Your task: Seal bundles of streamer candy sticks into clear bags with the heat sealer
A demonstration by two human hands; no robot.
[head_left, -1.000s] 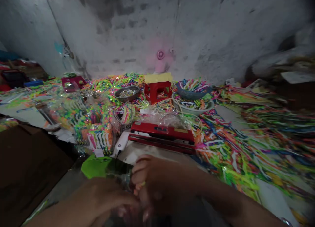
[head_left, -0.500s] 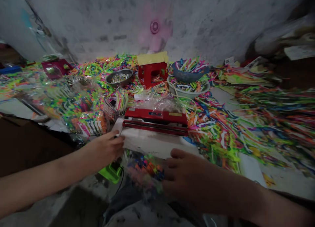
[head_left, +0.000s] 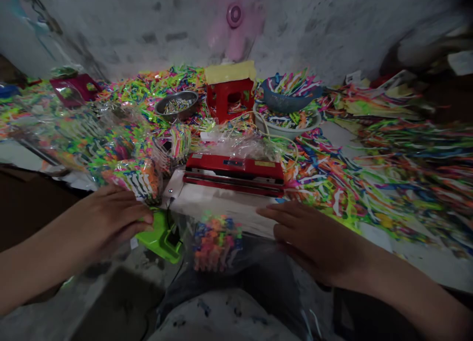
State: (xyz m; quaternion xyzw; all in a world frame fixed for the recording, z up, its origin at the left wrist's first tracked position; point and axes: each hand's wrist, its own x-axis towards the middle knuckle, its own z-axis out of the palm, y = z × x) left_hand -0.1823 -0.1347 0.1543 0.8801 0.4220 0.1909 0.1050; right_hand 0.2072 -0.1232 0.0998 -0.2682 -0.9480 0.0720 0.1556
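Observation:
A clear bag of colourful small plastic pieces (head_left: 218,242) hangs at the front edge of a white board, above my lap. Behind it stands a red bag sealer (head_left: 234,171). My right hand (head_left: 303,232) is at the board's right side, fingers stretched out, with nothing visible in them. My left hand (head_left: 118,213) is over the table's front edge at the left, fingers loosely extended and apart from the hanging bag. It is beside a filled clear bag (head_left: 140,178) and a bright green plastic object (head_left: 160,237). The underside of the left hand is hidden.
Loose bright plastic strips (head_left: 332,183) cover much of the table. Behind the sealer are a red stool (head_left: 229,97), a metal bowl (head_left: 177,106), a blue basket (head_left: 290,99) on a pale basin (head_left: 288,129) and a pink fan (head_left: 234,16). More filled bags (head_left: 99,134) lie left.
My left hand has moved left, away from the sealer toward the filled bags. My right hand has drawn right, away from the hanging bag. The view has tilted slightly down.

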